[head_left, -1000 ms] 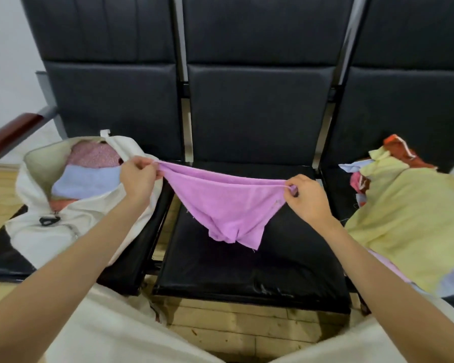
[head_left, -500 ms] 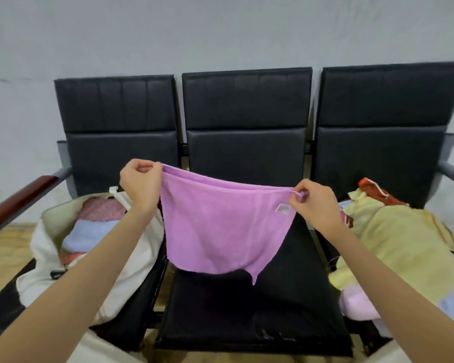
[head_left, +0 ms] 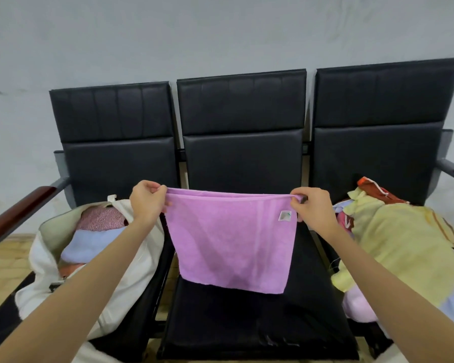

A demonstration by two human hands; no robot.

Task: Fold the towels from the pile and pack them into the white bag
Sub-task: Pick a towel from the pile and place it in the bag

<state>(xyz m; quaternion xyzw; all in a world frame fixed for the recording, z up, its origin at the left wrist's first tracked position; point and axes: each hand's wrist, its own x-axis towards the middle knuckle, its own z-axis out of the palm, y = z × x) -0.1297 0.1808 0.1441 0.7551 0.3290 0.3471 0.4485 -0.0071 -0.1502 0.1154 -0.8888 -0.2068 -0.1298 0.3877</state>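
Both hands, left hand [head_left: 146, 203] and right hand [head_left: 312, 209], pinch the purple towel [head_left: 231, 239] by its top corners, hanging between their fingers; a loosened pinch risks dropping it crooked, spoiling the fold before the white bag [head_left: 47, 263]

Heaped pile of yellow, pink and blue towels [head_left: 409, 247] cut off at right edge, small white sewn label [head_left: 284, 215] unreadable, open white fabric bag [head_left: 142, 247] partly behind left forearm.
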